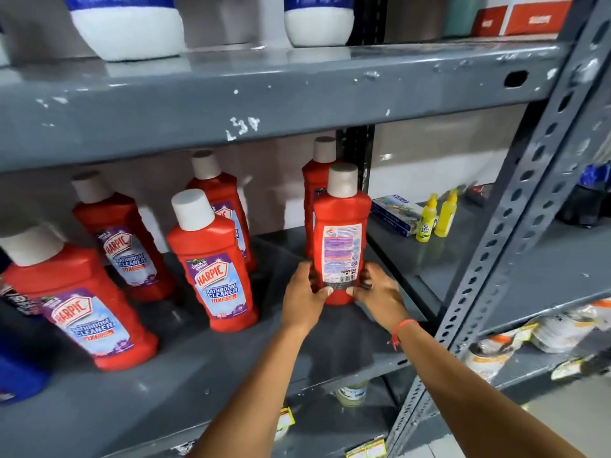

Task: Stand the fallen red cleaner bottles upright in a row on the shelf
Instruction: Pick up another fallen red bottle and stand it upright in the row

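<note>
Several red cleaner bottles with white caps stand upright on the grey metal shelf (198, 385). My left hand (304, 295) and my right hand (380, 294) grip the base of one red bottle (342, 226) from both sides; it stands upright with its back label facing me. Another red bottle (312, 180) stands right behind it. To the left stand the front-middle bottle (215, 269), one behind it (221, 200), a back-left bottle (122, 246) and a near-left bottle (79, 309), labels facing me.
The upper shelf (264, 97) hangs low over the bottle caps and carries white and blue containers (129, 28). On the neighbouring shelf to the right stand two small yellow bottles (436, 216) and a flat box (396, 209). A perforated upright post (515, 226) is at right. A blue object (20, 381) lies at far left.
</note>
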The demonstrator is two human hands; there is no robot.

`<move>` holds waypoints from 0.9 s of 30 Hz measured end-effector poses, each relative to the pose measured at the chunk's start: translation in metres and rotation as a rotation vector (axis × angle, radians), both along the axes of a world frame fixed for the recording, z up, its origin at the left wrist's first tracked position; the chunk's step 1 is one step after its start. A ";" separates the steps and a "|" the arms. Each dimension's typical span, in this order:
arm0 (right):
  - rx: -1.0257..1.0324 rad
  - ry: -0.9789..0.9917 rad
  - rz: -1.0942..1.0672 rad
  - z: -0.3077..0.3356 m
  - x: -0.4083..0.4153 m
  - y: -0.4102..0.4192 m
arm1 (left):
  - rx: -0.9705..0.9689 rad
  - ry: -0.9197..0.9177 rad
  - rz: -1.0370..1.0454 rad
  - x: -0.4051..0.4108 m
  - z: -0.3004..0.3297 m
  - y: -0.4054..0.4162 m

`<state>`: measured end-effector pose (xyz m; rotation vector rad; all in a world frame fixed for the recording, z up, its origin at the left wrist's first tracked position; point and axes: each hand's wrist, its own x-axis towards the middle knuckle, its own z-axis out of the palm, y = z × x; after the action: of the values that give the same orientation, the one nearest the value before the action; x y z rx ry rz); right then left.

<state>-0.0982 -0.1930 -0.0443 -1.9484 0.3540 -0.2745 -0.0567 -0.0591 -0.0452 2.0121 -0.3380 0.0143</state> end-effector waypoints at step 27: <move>0.138 0.038 0.063 -0.001 -0.001 0.015 | 0.040 0.272 -0.289 0.029 0.022 0.017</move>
<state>-0.0995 -0.1781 -0.0450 -1.8274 0.3276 -0.1677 -0.0282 -0.0423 -0.0234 1.9564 -0.4523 -0.4458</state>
